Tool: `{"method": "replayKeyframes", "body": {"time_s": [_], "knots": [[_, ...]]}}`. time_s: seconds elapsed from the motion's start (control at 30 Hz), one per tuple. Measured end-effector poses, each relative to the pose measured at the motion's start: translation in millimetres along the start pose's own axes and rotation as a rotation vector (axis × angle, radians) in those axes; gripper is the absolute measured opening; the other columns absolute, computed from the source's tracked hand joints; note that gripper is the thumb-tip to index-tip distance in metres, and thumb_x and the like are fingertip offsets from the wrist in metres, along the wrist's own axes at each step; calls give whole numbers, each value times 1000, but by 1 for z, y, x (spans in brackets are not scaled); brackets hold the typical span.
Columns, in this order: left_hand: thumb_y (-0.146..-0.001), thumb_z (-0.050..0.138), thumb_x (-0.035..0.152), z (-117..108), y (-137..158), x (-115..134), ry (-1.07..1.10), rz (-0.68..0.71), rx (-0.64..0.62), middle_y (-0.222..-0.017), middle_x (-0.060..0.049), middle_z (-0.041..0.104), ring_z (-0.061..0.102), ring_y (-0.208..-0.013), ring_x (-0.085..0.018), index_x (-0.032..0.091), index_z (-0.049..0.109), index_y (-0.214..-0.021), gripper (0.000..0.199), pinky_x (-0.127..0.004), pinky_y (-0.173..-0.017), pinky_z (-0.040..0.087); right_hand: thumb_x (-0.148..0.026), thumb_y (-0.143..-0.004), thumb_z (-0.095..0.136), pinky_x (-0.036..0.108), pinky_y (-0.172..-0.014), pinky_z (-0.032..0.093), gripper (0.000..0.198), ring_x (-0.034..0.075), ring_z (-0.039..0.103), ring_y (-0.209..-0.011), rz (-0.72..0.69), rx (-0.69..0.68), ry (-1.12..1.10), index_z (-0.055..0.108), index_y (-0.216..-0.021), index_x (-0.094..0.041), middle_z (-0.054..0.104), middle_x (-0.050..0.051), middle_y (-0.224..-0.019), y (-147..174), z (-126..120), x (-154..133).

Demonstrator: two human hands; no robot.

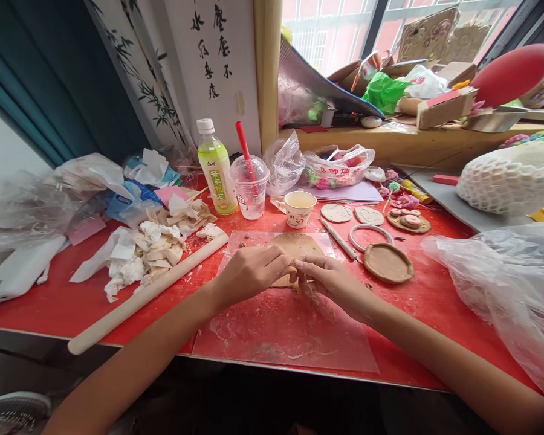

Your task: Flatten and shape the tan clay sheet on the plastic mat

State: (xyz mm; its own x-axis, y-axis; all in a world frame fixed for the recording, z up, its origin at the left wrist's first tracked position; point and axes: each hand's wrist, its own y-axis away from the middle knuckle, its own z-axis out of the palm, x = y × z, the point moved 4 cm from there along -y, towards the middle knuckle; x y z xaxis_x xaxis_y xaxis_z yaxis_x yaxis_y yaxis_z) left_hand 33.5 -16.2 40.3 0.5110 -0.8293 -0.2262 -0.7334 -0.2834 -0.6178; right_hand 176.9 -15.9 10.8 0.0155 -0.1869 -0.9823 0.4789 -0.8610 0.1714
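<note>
My left hand (258, 266) and my right hand (333, 281) meet over the middle of a plastic sheet (281, 338). Their fingertips are pinched together around a small piece of brown clay, mostly hidden by the fingers. Behind and partly under the hands lies a flat clay slab (301, 243). Clay smears and crumbs mark the sheet below my right hand. To the right rest a round clay dish (388, 264) with a raised rim, a pale ring (372, 228) and a pen-like clay tool (340, 239). A long rolling pin (149, 293) lies slanting at the left.
Behind the hands stand a paper cup (300, 210), a plastic cup (250, 190) with a red straw and a bottle (217, 172). Crumpled tissues (147, 254) heap at left. Clay discs (336, 212), a decorated clay piece (408, 220) and a plastic bag (494, 284) lie right.
</note>
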Motion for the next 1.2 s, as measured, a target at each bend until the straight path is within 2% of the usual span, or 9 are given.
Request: {"method": "replayKeyframes", "body": {"time_s": [0.23,0.37,0.6,0.83,0.97,1.2], "knots": [[-88,51,26,0,0,0,-22,-15,15,-74,1,60,57,-66,-10,15,52,-89,11,-21,-57,41,-42,-74,65,21,-51,37,30,6,46,-53,18,67,-134,54,-80,-15,51,-3,-65,-3,-6,3],[-88,52,26,-1,1,0,-36,-10,22,-75,1,60,57,-65,-10,15,51,-90,12,-21,-55,40,-38,-75,65,20,-50,35,25,6,46,-56,10,60,-136,55,-80,-15,55,0,-74,-3,-7,2],[-88,51,27,-1,0,0,-42,11,-4,-69,2,57,54,-61,-10,16,51,-84,11,-22,-54,38,-45,-78,61,21,-51,31,31,6,43,-54,1,-3,-42,60,-74,-14,51,-1,-63,-2,-4,5],[-88,49,23,3,1,3,-41,69,-22,-66,2,55,50,-57,-10,17,50,-81,9,-24,-51,33,-45,-77,62,23,-48,26,34,6,39,-49,-76,40,58,51,-62,-16,47,-4,-55,-3,-2,5],[-89,49,25,2,1,3,16,31,22,-67,2,55,50,-58,-10,16,50,-83,10,-23,-52,35,-44,-77,61,23,-50,27,33,7,40,-52,-129,82,120,51,-62,-16,47,-4,-56,-2,-4,2],[-89,50,25,-4,-1,5,16,52,81,-64,4,54,49,-55,-8,17,48,-82,11,-22,-52,34,-43,-78,59,25,-53,30,31,9,42,-54,-220,108,226,54,-62,-17,46,-4,-56,1,-5,-6]]}}
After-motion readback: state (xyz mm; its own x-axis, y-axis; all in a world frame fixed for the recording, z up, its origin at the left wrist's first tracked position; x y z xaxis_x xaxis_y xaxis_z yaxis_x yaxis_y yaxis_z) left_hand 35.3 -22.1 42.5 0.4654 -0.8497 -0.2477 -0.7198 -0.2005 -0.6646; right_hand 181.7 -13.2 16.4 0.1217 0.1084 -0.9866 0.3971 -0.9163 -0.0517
